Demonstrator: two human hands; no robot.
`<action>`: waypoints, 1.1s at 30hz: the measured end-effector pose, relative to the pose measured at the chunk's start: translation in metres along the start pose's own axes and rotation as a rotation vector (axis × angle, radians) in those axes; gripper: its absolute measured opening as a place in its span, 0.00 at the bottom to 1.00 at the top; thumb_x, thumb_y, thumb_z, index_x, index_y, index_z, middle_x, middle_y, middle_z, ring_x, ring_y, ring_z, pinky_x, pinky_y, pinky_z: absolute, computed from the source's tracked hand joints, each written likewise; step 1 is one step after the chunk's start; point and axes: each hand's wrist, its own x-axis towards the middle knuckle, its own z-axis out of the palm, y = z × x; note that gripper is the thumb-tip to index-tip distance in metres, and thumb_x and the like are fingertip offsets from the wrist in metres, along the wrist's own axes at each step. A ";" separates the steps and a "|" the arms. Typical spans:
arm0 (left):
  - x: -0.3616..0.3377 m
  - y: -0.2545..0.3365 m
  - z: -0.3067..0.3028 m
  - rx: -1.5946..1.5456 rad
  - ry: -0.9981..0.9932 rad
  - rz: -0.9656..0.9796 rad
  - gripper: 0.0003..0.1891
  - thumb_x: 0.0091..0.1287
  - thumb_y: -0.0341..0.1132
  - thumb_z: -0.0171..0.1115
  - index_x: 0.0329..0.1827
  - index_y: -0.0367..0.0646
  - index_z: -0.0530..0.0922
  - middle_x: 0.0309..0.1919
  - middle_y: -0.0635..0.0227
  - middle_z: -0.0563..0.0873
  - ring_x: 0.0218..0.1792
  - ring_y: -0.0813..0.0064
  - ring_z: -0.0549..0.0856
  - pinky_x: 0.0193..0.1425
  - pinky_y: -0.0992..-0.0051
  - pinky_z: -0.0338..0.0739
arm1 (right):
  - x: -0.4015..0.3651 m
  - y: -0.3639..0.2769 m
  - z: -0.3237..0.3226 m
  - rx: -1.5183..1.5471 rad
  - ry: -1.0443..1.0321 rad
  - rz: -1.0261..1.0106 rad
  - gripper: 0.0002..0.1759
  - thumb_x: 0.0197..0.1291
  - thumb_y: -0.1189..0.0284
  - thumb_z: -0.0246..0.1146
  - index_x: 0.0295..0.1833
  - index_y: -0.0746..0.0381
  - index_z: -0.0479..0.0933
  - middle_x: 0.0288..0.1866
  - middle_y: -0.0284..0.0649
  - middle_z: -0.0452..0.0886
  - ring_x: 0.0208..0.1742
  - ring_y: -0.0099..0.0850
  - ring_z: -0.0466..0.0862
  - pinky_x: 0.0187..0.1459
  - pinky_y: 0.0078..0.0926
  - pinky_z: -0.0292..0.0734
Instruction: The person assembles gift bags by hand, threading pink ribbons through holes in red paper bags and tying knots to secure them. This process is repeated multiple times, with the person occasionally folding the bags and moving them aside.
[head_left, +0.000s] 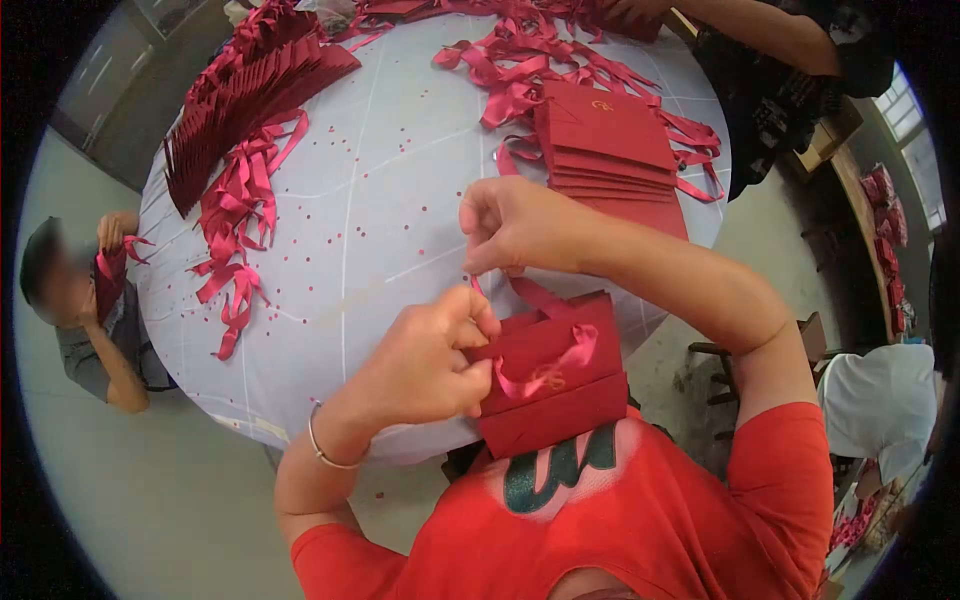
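Below left hand (425, 360) and right hand (515, 228), fingers pinching ribbon (478, 286), a red bag (568, 408) seems steadied against the shirt (660, 510).

On the round white cloth-covered table (385, 120), at left, a fanned row of dark-red paper bags (245, 105), with loose pink ribbons (240, 190) along its right. At right, a stack of flat red paper bags (605, 125). Between the two, scattered small red dots (329, 241). Nearer than the stack, before the red cloth shirt (700, 510), a red rectangular paper bag (560, 405). Past the left edge, a person (85, 350); past the far right, another person (765, 105).
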 end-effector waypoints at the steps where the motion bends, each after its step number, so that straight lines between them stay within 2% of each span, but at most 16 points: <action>1: 0.001 0.000 -0.002 -0.045 0.006 -0.014 0.11 0.58 0.17 0.56 0.42 0.34 0.68 0.26 0.63 0.84 0.21 0.76 0.85 0.23 0.78 0.76 | 0.004 0.007 0.001 -0.133 0.123 -0.193 0.15 0.47 0.79 0.69 0.39 0.65 0.71 0.29 0.36 0.79 0.27 0.22 0.78 0.27 0.21 0.72; 2: 0.001 0.000 -0.002 -0.088 0.012 -0.027 0.11 0.58 0.16 0.55 0.41 0.34 0.68 0.26 0.65 0.83 0.21 0.78 0.85 0.22 0.80 0.75 | 0.006 0.012 0.001 -0.264 0.248 -0.388 0.13 0.49 0.78 0.69 0.38 0.65 0.71 0.29 0.35 0.79 0.27 0.22 0.78 0.28 0.22 0.74; 3: 0.000 0.000 -0.002 -0.087 0.013 -0.028 0.11 0.58 0.16 0.55 0.41 0.34 0.68 0.26 0.65 0.83 0.21 0.78 0.85 0.22 0.80 0.75 | 0.004 0.006 -0.001 -0.338 0.376 -0.390 0.12 0.52 0.75 0.68 0.37 0.66 0.73 0.29 0.38 0.80 0.29 0.26 0.80 0.31 0.27 0.76; 4: -0.001 0.000 -0.003 -0.070 -0.033 -0.018 0.10 0.59 0.16 0.55 0.41 0.34 0.68 0.26 0.65 0.83 0.21 0.78 0.84 0.22 0.80 0.75 | 0.005 0.006 -0.004 -0.339 0.374 -0.397 0.12 0.52 0.75 0.68 0.37 0.66 0.73 0.29 0.38 0.80 0.29 0.26 0.80 0.31 0.27 0.76; 6: -0.002 -0.002 -0.004 -0.055 -0.085 -0.012 0.09 0.60 0.17 0.55 0.41 0.34 0.69 0.27 0.65 0.83 0.22 0.79 0.84 0.22 0.80 0.74 | 0.007 0.008 -0.009 -0.536 0.421 -0.429 0.12 0.53 0.74 0.68 0.39 0.68 0.74 0.30 0.45 0.81 0.31 0.32 0.82 0.34 0.31 0.77; 7: -0.001 -0.004 -0.005 -0.057 -0.076 -0.011 0.09 0.60 0.17 0.55 0.41 0.34 0.69 0.27 0.65 0.83 0.22 0.79 0.84 0.22 0.80 0.74 | 0.004 0.007 -0.009 -0.522 0.373 -0.352 0.13 0.54 0.72 0.67 0.42 0.68 0.75 0.33 0.50 0.82 0.34 0.39 0.84 0.36 0.35 0.77; 9: 0.003 -0.009 -0.005 -0.021 -0.085 -0.092 0.08 0.61 0.18 0.55 0.42 0.34 0.69 0.28 0.65 0.83 0.21 0.79 0.84 0.22 0.80 0.74 | 0.005 0.011 -0.011 -0.593 0.397 -0.375 0.13 0.55 0.71 0.67 0.42 0.68 0.76 0.34 0.50 0.82 0.35 0.41 0.84 0.37 0.36 0.77; 12: 0.007 -0.015 -0.006 -0.011 -0.061 -0.110 0.08 0.61 0.19 0.55 0.42 0.35 0.70 0.28 0.65 0.83 0.21 0.78 0.84 0.22 0.79 0.74 | -0.004 0.004 -0.014 -0.692 0.429 -0.366 0.14 0.56 0.69 0.67 0.43 0.67 0.77 0.34 0.51 0.83 0.37 0.44 0.85 0.39 0.37 0.77; 14: 0.009 -0.015 -0.006 -0.010 -0.063 -0.127 0.08 0.61 0.19 0.55 0.43 0.34 0.70 0.28 0.64 0.83 0.21 0.78 0.84 0.22 0.78 0.74 | -0.013 -0.008 -0.014 -0.807 0.247 -0.158 0.17 0.53 0.67 0.69 0.43 0.68 0.79 0.38 0.53 0.84 0.41 0.49 0.85 0.43 0.41 0.79; 18: 0.011 -0.016 -0.006 0.001 -0.074 -0.097 0.11 0.61 0.20 0.54 0.47 0.33 0.70 0.27 0.64 0.83 0.21 0.78 0.84 0.23 0.77 0.75 | -0.012 -0.001 -0.006 -0.905 0.198 -0.136 0.17 0.51 0.65 0.70 0.42 0.67 0.80 0.38 0.53 0.85 0.41 0.49 0.85 0.43 0.41 0.79; 21: 0.010 -0.015 -0.006 0.046 -0.075 -0.108 0.13 0.62 0.20 0.54 0.50 0.32 0.70 0.26 0.65 0.83 0.21 0.78 0.84 0.23 0.78 0.74 | -0.001 0.008 -0.001 -0.776 0.281 -0.155 0.15 0.49 0.68 0.70 0.39 0.67 0.82 0.36 0.52 0.85 0.40 0.47 0.86 0.42 0.40 0.80; 23: 0.010 -0.014 -0.006 0.038 -0.077 -0.112 0.13 0.62 0.20 0.54 0.50 0.33 0.70 0.26 0.65 0.82 0.21 0.78 0.84 0.23 0.78 0.74 | 0.007 0.012 -0.006 -0.650 0.222 -0.120 0.13 0.48 0.70 0.69 0.38 0.68 0.82 0.35 0.53 0.85 0.39 0.45 0.87 0.42 0.38 0.80; 26: 0.011 -0.016 -0.006 0.029 -0.074 -0.106 0.13 0.63 0.21 0.53 0.50 0.33 0.71 0.26 0.65 0.82 0.21 0.78 0.84 0.23 0.77 0.73 | 0.010 0.016 -0.008 -0.616 0.246 -0.162 0.12 0.48 0.73 0.68 0.37 0.69 0.82 0.35 0.52 0.85 0.39 0.44 0.87 0.42 0.37 0.80; 33: 0.012 -0.019 -0.006 0.032 -0.078 -0.081 0.11 0.63 0.21 0.52 0.48 0.35 0.72 0.24 0.67 0.82 0.20 0.78 0.84 0.23 0.78 0.73 | 0.006 0.012 -0.007 -0.651 0.181 -0.155 0.12 0.48 0.73 0.69 0.38 0.70 0.82 0.33 0.52 0.85 0.36 0.43 0.86 0.39 0.36 0.80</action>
